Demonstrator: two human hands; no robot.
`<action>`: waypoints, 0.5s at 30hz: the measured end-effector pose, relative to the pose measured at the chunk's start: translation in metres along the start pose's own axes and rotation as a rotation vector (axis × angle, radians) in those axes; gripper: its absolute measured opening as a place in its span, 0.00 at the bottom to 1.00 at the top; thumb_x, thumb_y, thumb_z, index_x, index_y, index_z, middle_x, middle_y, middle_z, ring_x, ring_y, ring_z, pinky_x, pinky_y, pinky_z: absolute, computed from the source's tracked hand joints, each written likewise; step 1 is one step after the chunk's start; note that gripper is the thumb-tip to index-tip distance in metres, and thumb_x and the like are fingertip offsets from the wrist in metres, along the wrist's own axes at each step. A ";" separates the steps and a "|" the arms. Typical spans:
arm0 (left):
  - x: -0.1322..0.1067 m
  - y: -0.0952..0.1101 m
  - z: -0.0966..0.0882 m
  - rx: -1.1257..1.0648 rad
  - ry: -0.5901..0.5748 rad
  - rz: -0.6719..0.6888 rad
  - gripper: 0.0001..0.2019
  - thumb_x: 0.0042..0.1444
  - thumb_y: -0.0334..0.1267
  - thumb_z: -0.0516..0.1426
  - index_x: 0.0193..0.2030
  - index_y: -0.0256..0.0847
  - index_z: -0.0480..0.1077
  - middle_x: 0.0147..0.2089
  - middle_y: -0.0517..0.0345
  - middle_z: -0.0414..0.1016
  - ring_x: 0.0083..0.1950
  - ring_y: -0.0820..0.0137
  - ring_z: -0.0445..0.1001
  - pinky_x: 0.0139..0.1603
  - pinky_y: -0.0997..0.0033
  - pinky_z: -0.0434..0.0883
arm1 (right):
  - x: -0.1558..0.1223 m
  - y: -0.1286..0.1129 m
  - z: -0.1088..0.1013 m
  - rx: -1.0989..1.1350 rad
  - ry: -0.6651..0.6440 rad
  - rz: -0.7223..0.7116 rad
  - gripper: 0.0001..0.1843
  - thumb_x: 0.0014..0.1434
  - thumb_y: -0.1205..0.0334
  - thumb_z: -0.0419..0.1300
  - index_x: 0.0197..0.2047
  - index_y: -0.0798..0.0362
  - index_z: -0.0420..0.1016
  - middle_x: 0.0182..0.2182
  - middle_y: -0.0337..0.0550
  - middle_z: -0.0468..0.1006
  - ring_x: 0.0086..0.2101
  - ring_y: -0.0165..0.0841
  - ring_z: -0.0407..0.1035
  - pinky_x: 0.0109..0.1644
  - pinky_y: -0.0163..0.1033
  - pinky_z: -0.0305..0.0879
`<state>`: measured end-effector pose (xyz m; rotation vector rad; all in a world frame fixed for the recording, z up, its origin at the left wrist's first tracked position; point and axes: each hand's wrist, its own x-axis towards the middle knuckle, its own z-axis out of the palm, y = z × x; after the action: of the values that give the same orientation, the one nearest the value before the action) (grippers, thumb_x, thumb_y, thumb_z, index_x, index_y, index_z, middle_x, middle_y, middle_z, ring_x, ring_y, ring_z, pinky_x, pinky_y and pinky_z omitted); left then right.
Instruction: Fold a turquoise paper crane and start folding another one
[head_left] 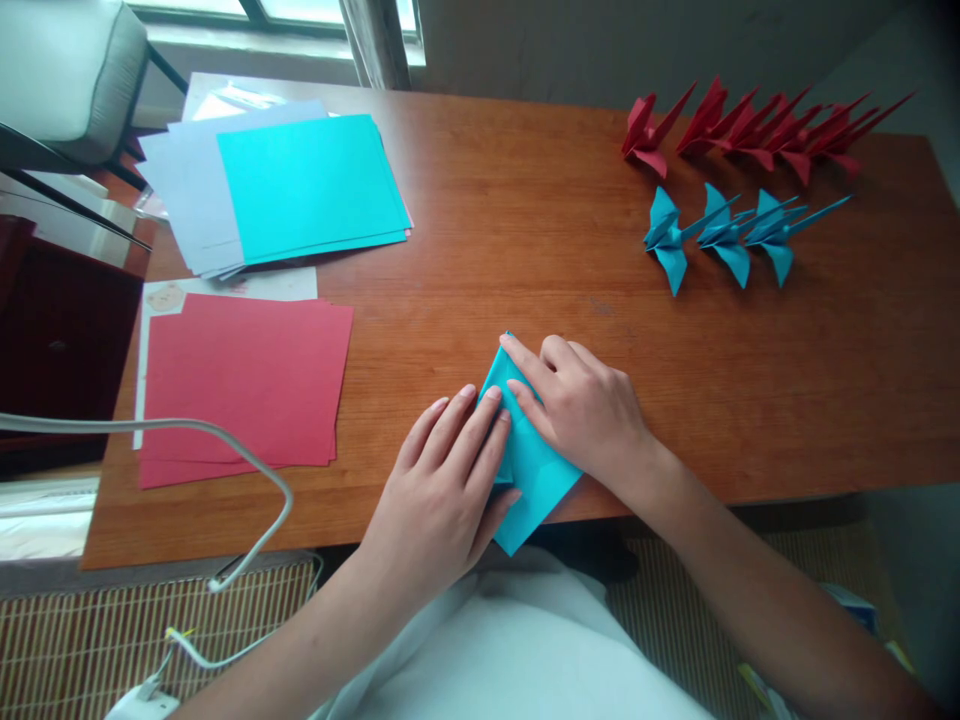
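Observation:
A partly folded sheet of blue origami paper [536, 480] lies at the table's front edge, one corner pointing away from me and another sticking out over the edge. My left hand [446, 475] rests flat on its left side, fingers stretched out and covering that part. On the upper right side, my right hand [589, 400] presses with its index fingertip at the far corner and its thumb just below. The other right fingers are curled. Creases show on the paper between the hands; what lies under the left palm is hidden.
On the wooden table [480, 220], blue sheets [315, 190] top a white stack [191, 200] at back left, with red sheets [247, 385] nearer. Several red paper cranes [649, 135] and three blue cranes [667, 240] line the back right. A white cable [180, 424] crosses the left front.

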<state>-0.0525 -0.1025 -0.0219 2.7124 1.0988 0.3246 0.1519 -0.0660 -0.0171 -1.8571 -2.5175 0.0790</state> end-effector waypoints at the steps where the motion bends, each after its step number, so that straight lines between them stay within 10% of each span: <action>1: 0.000 0.000 0.000 0.002 -0.003 0.000 0.30 0.68 0.48 0.54 0.71 0.31 0.62 0.76 0.46 0.57 0.77 0.49 0.54 0.75 0.48 0.56 | 0.000 0.000 0.000 0.000 0.000 0.000 0.27 0.75 0.52 0.43 0.72 0.48 0.62 0.43 0.47 0.75 0.43 0.38 0.69 0.35 0.42 0.60; 15: 0.003 0.002 -0.007 0.046 -0.061 -0.005 0.29 0.69 0.49 0.52 0.71 0.32 0.63 0.76 0.48 0.58 0.77 0.50 0.54 0.75 0.49 0.56 | 0.008 0.003 -0.014 0.038 -0.108 -0.002 0.25 0.74 0.50 0.47 0.70 0.47 0.63 0.46 0.47 0.79 0.42 0.38 0.74 0.32 0.41 0.58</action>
<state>-0.0516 -0.1011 -0.0145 2.7395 1.1095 0.2173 0.1534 -0.0567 -0.0031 -1.8851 -2.5670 0.2314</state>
